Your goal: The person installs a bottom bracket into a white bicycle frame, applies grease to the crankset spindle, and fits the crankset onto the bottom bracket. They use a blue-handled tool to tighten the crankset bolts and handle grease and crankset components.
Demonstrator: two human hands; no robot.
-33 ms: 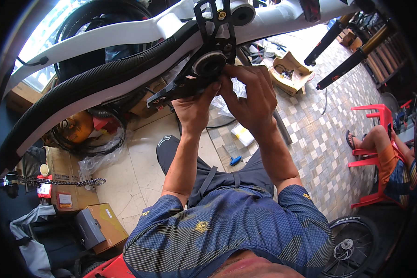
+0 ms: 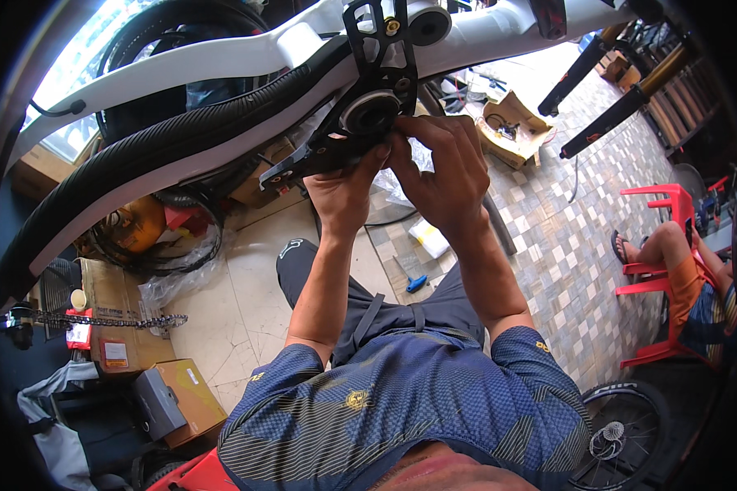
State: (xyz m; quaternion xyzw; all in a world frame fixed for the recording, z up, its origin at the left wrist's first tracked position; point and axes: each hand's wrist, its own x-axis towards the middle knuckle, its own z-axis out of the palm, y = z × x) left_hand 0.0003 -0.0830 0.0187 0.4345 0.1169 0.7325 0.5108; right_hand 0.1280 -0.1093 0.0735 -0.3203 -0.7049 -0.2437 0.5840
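Black bracket (image 2: 382, 79) on white bike frame (image 2: 499, 29)

Ribbed black guard (image 2: 180, 127) runs along frame at left. Bracket sits far, mid-scene; long axis slants, tapered end pointing near-left. Left hand (image 2: 341, 196) is at its near edge, fingers curled; cannot tell what it grasps. Right hand (image 2: 446, 170) lies just right, fingers bent beside round cup (image 2: 370, 114); fingertips partly hidden, hold cannot be told.

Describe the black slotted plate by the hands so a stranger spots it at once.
Find the white bicycle frame crossing the top of the view. In front of it, just above the bare left hand and bare right hand, is the black slotted plate. Unlike the ribbed black strip curving leftward, it has large open cut-outs.
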